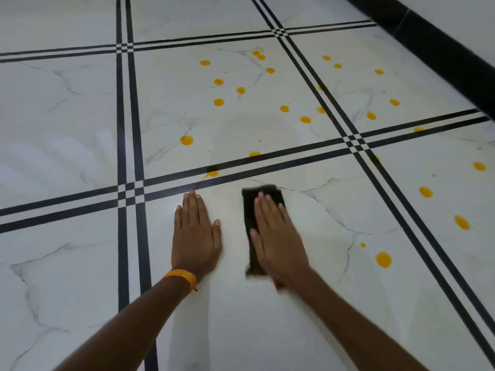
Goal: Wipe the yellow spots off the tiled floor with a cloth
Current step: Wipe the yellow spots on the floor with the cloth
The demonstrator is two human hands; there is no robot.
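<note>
A dark cloth lies flat on the white marble-look tiled floor. My right hand presses on it with straight fingers; the hand looks slightly blurred. My left hand rests flat on the bare tile just left of the cloth, fingers straight, an orange band on its wrist. Several yellow spots dot the tile beyond the hands. More yellow spots lie to the right, the nearest a large one. A smeared spot sits on the black lines ahead of my left hand.
Double black lines cross the floor between tiles. A black skirting runs along a white wall at the top right.
</note>
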